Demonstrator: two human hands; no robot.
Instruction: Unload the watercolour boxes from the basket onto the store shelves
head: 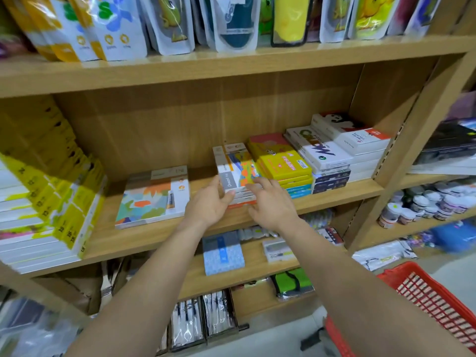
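A: Head view; where are your hands?
B: Your left hand [210, 202] lies palm-in against the left front corner of the stack of watercolour boxes [238, 173] on the middle shelf [334, 195], thumb on the front edge, fingers loose and not closed round it; your right hand [270, 204] rests spread and released on the stack's right front.
A: And beside the stack?
B: A yellow stack [284, 167] touches its right side; a single flat box [153, 198] lies apart to the left; the red basket [432, 305] sits low at the right, its contents hidden from you.
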